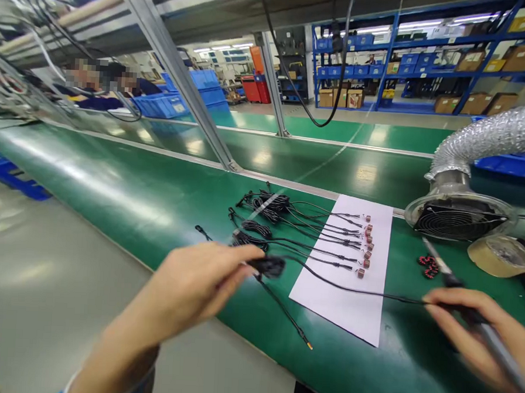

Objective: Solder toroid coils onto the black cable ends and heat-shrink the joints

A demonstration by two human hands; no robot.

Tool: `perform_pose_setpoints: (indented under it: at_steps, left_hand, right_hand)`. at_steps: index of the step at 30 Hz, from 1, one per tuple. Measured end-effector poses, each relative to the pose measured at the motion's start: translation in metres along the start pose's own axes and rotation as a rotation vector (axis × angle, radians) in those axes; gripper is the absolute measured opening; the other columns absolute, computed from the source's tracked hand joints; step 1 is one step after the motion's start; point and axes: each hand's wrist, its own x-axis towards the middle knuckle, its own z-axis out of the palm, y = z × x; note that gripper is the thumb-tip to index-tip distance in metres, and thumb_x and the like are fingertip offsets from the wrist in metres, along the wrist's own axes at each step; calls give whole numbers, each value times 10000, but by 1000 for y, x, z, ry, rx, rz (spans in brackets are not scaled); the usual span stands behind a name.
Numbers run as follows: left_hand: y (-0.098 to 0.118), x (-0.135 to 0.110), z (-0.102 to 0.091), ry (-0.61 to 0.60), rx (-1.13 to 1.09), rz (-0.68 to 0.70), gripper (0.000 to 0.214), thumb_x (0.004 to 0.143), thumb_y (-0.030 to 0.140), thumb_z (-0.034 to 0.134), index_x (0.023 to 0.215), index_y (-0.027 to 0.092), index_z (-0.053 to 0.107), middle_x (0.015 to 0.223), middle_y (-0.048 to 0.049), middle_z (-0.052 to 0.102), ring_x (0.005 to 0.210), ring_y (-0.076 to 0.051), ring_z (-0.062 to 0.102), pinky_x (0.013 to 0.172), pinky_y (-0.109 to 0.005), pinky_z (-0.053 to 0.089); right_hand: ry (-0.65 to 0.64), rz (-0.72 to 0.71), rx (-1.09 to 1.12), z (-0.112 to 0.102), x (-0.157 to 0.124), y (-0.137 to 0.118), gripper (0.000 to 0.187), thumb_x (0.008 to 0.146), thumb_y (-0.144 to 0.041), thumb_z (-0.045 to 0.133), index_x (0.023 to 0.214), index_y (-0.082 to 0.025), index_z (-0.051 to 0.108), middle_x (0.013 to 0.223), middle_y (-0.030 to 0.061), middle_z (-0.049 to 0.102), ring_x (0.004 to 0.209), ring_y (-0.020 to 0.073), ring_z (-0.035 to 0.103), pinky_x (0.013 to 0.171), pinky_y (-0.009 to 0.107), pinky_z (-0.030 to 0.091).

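My left hand (196,284) pinches the coiled end of a black cable (270,265) just left of a white paper sheet (349,306). That cable runs right across the sheet to my right hand (479,334). My right hand grips a soldering iron (443,270) like a pen, with the cable's other end under its fingers. Several more black cables (287,221) lie in a row on the green table (113,188), their ends with small red-brown coils (367,243) resting on the sheet. One loose lead (291,324) trails toward the table's front edge.
A fume extractor fan (457,215) with a silver hose (489,138) sits at the right, a tape roll (501,255) beside it. A small red-and-black part (428,267) lies near the iron. Metal frame posts (181,75) rise from the table. People sit at the far left behind blue crates (179,98).
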Motion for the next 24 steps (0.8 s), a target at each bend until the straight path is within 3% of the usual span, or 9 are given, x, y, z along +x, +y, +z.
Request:
perform_pose_setpoints:
  at_steps: [2,6,9,12,15,17,19,21,24]
  left_hand:
    - [-31,2,7,63,210,-20,202,990,261,480,1088,190,641,769,-16,743,632,-176,662,600,-275,436]
    - [-79,1,52,-66,392,-129,267,971,218,452,1034,204,711,840,-33,782,738,-218,725,635,-285,473]
    - [-98,-3,89,-167,401,-203,336,946,165,413,1065,199,725,902,-60,789,772,-234,736,668,-303,493]
    - [-103,-8,111,-239,369,-270,381,933,159,382,1125,184,710,980,-88,784,795,-258,737,676,-330,505]
    - [-92,-10,112,-319,321,-331,410,920,205,381,1213,164,666,892,-97,782,747,-288,728,608,-344,497]
    - [-73,-11,103,-328,241,-347,417,914,243,390,1236,161,643,809,-84,770,693,-279,713,582,-339,492]
    - [-46,-11,90,-335,47,-274,361,912,270,416,1159,187,666,854,-66,768,697,-239,706,632,-327,512]
    - [-17,-12,79,-433,-213,-120,269,873,253,492,1057,218,686,962,-49,764,809,-218,713,737,-323,530]
    - [14,-17,76,-569,-404,-54,162,820,219,579,950,228,676,872,-17,745,753,-205,691,691,-307,513]
  right_hand:
    - [-68,-154,62,31,10,-24,121,899,-263,642,1019,-250,645,870,11,715,708,156,674,646,242,538]
    - [-97,-376,68,87,22,-52,217,925,-60,505,1038,-209,615,754,21,628,751,180,557,685,283,491]
    - [-98,-403,-13,109,27,-52,262,911,-31,500,1062,-203,628,691,19,586,825,220,511,740,340,436]
    - [-107,-377,-42,116,31,-46,264,906,-36,520,1071,-201,642,683,19,575,859,232,494,753,357,384]
    - [-117,-368,-52,116,33,-43,247,903,-50,532,1059,-200,652,681,18,573,860,226,492,755,353,366]
    - [-117,-366,-53,116,34,-43,252,888,-44,537,1041,-203,657,678,17,574,870,226,498,760,350,369]
    - [-121,-364,-53,114,35,-44,274,865,-30,539,1038,-204,660,691,20,586,885,229,509,767,350,386]
    - [-125,-365,-47,110,37,-46,281,855,-32,539,1043,-204,658,702,23,595,883,230,525,772,354,416]
    - [-94,-374,23,94,40,-52,246,865,-56,555,1039,-209,638,709,19,616,835,219,555,785,370,473]
